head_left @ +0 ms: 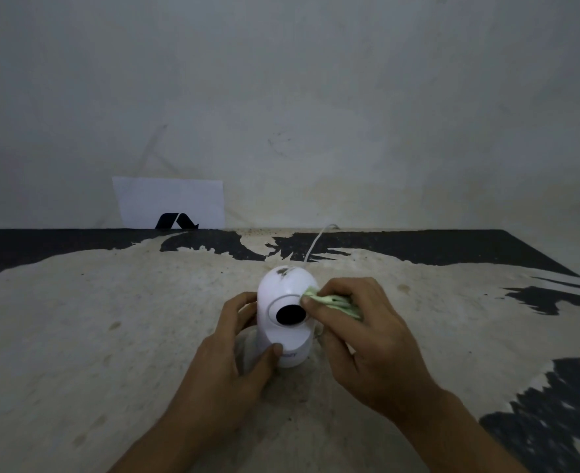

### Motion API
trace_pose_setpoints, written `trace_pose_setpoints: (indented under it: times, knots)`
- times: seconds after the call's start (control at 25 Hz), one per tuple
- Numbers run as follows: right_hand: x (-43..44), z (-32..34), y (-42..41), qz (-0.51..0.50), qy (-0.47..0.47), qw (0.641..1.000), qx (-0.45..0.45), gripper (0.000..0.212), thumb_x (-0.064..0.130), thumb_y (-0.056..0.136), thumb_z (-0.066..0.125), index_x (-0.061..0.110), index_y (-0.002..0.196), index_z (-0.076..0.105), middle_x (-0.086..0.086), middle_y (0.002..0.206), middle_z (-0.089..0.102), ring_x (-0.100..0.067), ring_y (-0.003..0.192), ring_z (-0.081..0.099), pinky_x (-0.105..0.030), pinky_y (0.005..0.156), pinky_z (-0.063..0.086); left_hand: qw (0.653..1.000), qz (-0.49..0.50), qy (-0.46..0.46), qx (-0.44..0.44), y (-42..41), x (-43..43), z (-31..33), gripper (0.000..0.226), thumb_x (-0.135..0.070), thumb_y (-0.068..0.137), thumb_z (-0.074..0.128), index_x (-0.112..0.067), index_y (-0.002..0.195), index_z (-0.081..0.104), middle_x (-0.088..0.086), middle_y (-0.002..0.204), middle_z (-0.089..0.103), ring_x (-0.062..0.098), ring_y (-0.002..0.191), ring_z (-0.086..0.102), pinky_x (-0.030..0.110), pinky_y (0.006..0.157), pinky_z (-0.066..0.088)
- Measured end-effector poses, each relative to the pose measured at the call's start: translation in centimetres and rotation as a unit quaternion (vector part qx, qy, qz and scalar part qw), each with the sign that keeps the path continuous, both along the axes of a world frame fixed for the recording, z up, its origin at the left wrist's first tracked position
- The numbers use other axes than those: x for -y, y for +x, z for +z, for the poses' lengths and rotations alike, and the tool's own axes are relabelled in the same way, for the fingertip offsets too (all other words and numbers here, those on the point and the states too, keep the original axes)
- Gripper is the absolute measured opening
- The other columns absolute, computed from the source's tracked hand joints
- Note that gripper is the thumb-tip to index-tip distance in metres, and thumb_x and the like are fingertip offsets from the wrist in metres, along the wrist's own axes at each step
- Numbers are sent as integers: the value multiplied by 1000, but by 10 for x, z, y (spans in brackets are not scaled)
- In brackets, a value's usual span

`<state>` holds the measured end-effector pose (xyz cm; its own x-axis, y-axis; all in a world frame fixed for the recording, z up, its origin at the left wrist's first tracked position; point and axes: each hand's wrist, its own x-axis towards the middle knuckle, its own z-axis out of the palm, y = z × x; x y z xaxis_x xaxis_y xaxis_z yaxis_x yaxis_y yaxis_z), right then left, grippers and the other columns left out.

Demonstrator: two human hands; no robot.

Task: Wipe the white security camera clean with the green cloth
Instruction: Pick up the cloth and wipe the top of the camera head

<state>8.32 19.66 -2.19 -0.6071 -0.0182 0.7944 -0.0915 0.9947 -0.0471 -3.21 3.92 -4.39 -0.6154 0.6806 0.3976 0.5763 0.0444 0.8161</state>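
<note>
The white security camera [283, 295] stands upright at the middle of the surface, its round black lens facing me and a dark smudge on its top. My left hand [234, 353] grips its left side and base, thumb across the front. My right hand [360, 332] holds the folded green cloth [333, 300] pinched between thumb and fingers. The cloth's tip presses against the camera's right side, just above the lens ring.
A white cable [315, 242] runs from behind the camera to the wall. A white sheet with a black logo [170, 203] leans against the wall at back left. The surface [111, 319] is a cream mat with black patches along the back and right.
</note>
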Motion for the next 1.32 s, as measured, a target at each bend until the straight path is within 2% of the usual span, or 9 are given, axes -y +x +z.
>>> trace_pose_setpoints:
  times: [0.12,0.36,0.44,0.64,0.84,0.92,1.04,1.16,1.32]
  knots:
    - [-5,1,1,-4,-38,999,-25,19,9,85,59,5,99,71,-15,95,63,-22,87,56,-30,69,49,1000,10,-10,0,0,1,0,59,-55,68,60,-65,113,24,-64,104,36,-36,98,37,-13,65,30]
    - [13,-5,-9,6,-47,999,-25,39,25,102,32,5,124,57,-19,119,60,-25,115,52,-24,100,44,999,29,-18,14,0,-1,1,58,-58,61,58,-63,109,25,-54,97,39,-41,88,33,-12,59,32]
    - [11,-6,-12,-11,-55,998,-14,42,29,103,29,4,124,56,-20,118,62,-27,112,55,-30,98,48,1000,24,-15,14,1,0,1,58,-56,63,58,-61,111,26,-51,101,41,-38,93,36,-11,63,33]
    - [1,-8,-13,-46,-142,989,-2,33,9,92,50,0,122,57,-16,106,64,-24,96,60,-36,79,55,1000,13,-21,9,3,2,4,59,-59,65,57,-66,112,22,-59,103,40,-34,100,37,-10,67,34]
    - [7,-7,-16,-32,-110,993,-14,41,24,100,35,1,124,57,-18,112,62,-25,103,58,-28,88,51,1000,17,-19,15,2,1,4,58,-56,64,58,-63,110,24,-51,105,38,-36,95,37,-9,67,33]
    - [4,-8,-17,-61,-116,991,5,35,13,94,41,1,122,59,-17,109,62,-26,101,58,-25,86,49,1000,13,-20,18,3,1,4,58,-57,64,56,-62,112,24,-48,110,38,-31,96,41,-7,71,33]
    - [-1,-6,-17,-78,-134,988,4,33,6,87,49,1,118,61,-16,106,64,-28,98,59,-31,82,53,1000,8,-14,24,3,1,4,58,-54,65,57,-57,113,26,-44,111,39,-31,95,42,-9,71,34]
    - [6,-5,-20,-30,-99,993,-65,35,21,101,39,-2,115,61,-18,106,67,-25,101,60,-32,89,52,999,12,-10,29,3,-1,5,58,-50,65,59,-54,112,26,-42,108,39,-35,89,41,-11,67,32]
    - [7,-7,-21,-45,-116,992,-19,46,30,102,29,-1,119,59,-19,110,66,-27,101,61,-39,89,55,999,2,-1,33,2,0,2,58,-51,66,61,-54,115,28,-45,111,45,-29,98,44,-9,73,35]
